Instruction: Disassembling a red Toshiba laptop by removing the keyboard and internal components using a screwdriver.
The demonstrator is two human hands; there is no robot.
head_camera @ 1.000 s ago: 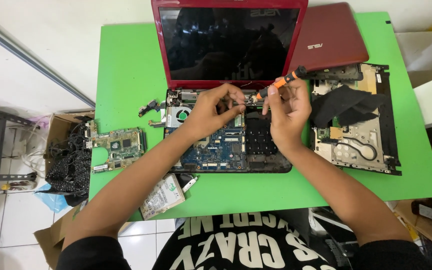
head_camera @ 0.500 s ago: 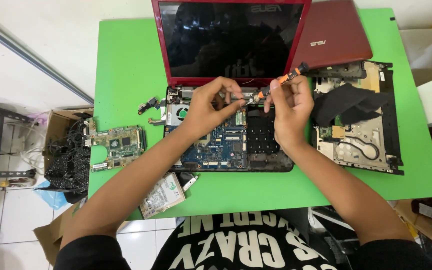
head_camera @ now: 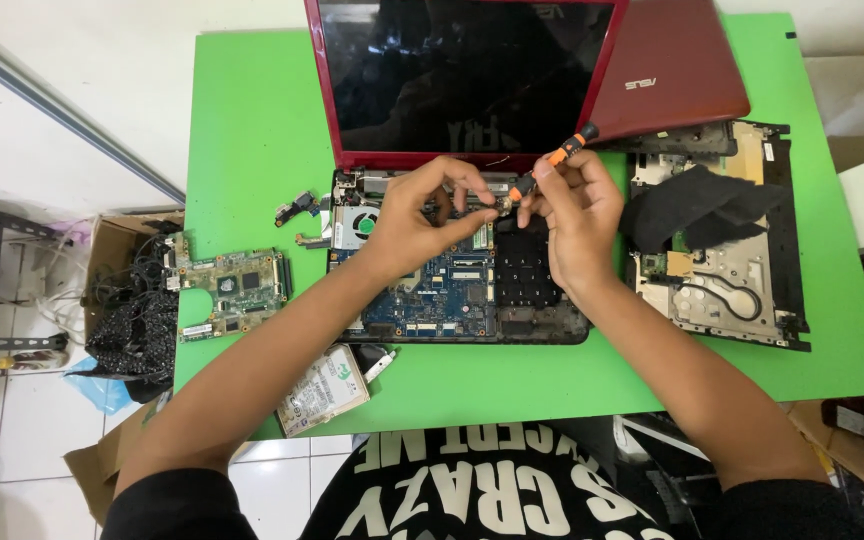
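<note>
From over the person's head, an opened red laptop (head_camera: 462, 240) sits on the green table (head_camera: 252, 120), its dark screen tilted up at the far edge and its blue mainboard bared, with a round fan showing at the near-left corner of the base. Both hands meet just above the hinge line. The right hand (head_camera: 577, 215) has its fingers closed around a screwdriver (head_camera: 547, 167) with an orange and black handle, held slantwise, the tip pointing down and left towards the board. The left hand (head_camera: 417, 215) rests over the board, thumb and forefinger pinched together right at the driver's tip; whether a screw sits between them I cannot make out, it is too small.

To the left of the laptop lies a loose green circuit board (head_camera: 235, 290), with small brackets between it and the base. A hard drive (head_camera: 324, 392) lies at the near edge of the table. On the right sits a stripped chassis tray (head_camera: 742, 270) with a black cloth (head_camera: 697, 205) on it, and a red lid panel (head_camera: 667, 70) leans beside the screen. A cardboard box of cables (head_camera: 132, 290) stands on the floor to the left.
</note>
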